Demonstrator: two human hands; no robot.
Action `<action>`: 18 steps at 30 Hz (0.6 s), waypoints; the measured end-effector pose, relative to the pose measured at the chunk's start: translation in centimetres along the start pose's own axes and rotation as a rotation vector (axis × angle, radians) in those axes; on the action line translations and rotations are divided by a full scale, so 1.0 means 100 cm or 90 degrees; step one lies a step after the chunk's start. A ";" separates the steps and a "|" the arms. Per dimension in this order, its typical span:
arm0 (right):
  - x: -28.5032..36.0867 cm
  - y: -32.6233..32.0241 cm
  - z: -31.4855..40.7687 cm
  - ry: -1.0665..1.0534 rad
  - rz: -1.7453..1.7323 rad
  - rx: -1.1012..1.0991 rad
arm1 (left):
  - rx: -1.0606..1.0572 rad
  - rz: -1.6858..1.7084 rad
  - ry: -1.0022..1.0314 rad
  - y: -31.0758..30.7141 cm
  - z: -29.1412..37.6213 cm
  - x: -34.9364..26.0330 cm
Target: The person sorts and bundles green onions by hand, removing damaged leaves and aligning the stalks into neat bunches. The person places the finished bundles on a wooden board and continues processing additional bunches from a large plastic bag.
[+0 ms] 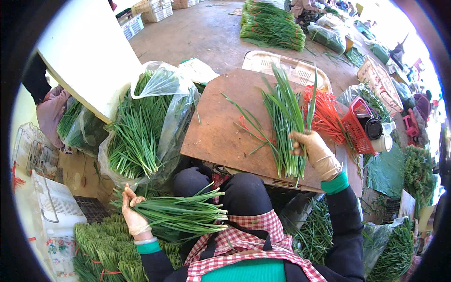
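Note:
My left hand (pixel 135 215) holds a loose bunch of garlic chives (pixel 186 211) across my lap, with the pale cut ends pointing right. My right hand (pixel 313 151) wears a thin glove. Its fingers are closed around a few long green chive leaves (pixel 293 105), which rise above a pile of chives (pixel 278 141) on the brown wooden board (pixel 218 123). Left of that pile lie some stray leaves (pixel 252 125) and a red tie (pixel 243 121). Red plastic ties (pixel 324 112) are heaped to its right.
An open plastic bag of chives (pixel 137 141) stands left of the board. A red basket (pixel 356 130) holding a dark-lidded cup is at its right edge. Tied bundles (pixel 105 239) sit at lower left. A white crate (pixel 56 215) stands beyond them. Other people work nearby.

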State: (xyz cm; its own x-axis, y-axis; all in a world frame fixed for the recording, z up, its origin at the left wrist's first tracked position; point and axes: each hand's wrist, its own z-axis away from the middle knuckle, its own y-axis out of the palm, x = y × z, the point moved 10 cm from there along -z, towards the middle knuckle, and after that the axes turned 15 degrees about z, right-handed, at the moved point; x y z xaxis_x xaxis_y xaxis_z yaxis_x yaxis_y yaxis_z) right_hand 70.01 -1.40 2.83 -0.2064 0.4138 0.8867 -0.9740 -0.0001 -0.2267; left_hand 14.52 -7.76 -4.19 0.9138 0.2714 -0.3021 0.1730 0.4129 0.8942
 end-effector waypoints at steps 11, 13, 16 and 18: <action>0.071 0.025 0.124 -0.227 0.529 -0.295 | -0.026 -0.023 -0.051 -0.058 -0.008 0.026; 0.039 0.111 0.104 -0.069 0.310 0.087 | -0.037 -0.080 -0.043 -0.050 -0.003 0.030; 0.008 0.216 0.116 -0.015 0.112 0.449 | -0.075 -0.067 -0.022 -0.022 0.011 0.020; 0.003 0.232 0.117 -0.044 0.029 0.504 | 0.029 -0.084 0.054 0.021 0.018 -0.005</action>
State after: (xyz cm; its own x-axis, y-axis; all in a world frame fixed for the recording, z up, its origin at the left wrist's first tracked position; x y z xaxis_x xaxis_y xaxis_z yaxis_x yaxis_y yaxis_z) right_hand 46.30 -11.93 2.58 -0.2281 0.3407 0.9121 -0.7359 -0.6737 0.0676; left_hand 15.11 -8.63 -1.57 0.8481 0.2908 -0.4429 0.3074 0.4107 0.8584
